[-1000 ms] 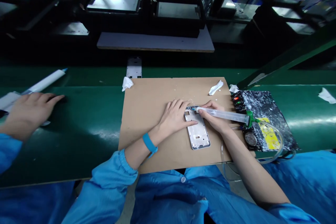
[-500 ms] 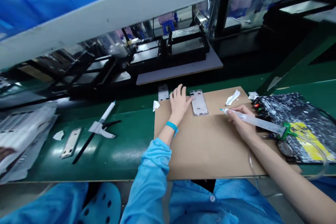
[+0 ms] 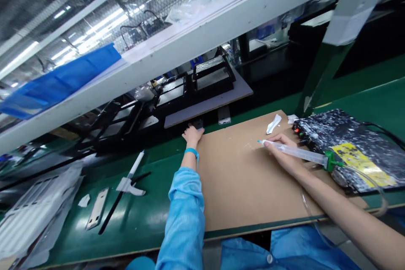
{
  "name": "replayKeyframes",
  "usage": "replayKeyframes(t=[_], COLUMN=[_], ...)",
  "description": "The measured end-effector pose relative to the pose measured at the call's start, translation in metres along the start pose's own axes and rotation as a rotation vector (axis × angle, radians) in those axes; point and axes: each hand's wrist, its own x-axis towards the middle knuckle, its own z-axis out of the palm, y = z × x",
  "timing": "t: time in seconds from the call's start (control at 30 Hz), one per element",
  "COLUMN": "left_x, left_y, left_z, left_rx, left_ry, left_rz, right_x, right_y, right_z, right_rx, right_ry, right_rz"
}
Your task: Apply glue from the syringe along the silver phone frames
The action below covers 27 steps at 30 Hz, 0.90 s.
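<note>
My left hand (image 3: 192,135), with a blue band at the wrist, reaches past the far left corner of the cardboard sheet (image 3: 234,185). Its fingers and thumb close around a dark phone housing (image 3: 198,124), which they partly hide. My right hand (image 3: 283,154) grips a clear dispensing syringe (image 3: 300,153) like a pen. The syringe's blue tip points left, just above the cardboard, and a green cap with a clear tube sits at its back end. Another phone housing (image 3: 224,115) lies beyond the cardboard's far edge.
A speckled black control box (image 3: 332,135) stands at right beside crumpled white paper (image 3: 274,124). At left lie a white applicator gun (image 3: 130,186), a metal phone piece (image 3: 98,209) and stacked white trays (image 3: 38,215). A white shelf beam (image 3: 190,36) crosses above black frames (image 3: 213,74).
The phone housing that lay on the cardboard is off it, apparently now beyond the far edge. My left hand has moved to the other housing at the left corner. The view has tilted up.
</note>
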Motion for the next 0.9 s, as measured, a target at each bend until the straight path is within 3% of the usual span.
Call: replayKeyframes(t=[0.1, 0.23, 0.53, 0.7, 0.9], left_x=[0.013, 0.015, -0.032, -0.056, -0.071], left_y=[0.003, 0.016, 0.04, 0.043, 0.047], left_z=[-0.018, -0.033, -0.04, -0.05, -0.069], left_rx=[0.04, 0.17, 0.405, 0.425, 0.344], left_ry=[-0.053, -0.031, 0.168, 0.316, 0.45], left_rz=[0.147, 0.345, 0.707, 0.787, 0.72], right_x=[0.002, 0.003, -0.014, -0.022, -0.018], right_y=[-0.002, -0.008, 0.007, 0.005, -0.005], right_z=[0.001, 0.004, 0.005, 0.001, -0.003], right_rx=[0.033, 0.067, 0.033, 0.037, 0.025], right_ry=[0.011, -0.009, -0.155, -0.145, -0.156], right_rz=[-0.034, -0.013, 0.089, 0.073, 0.071])
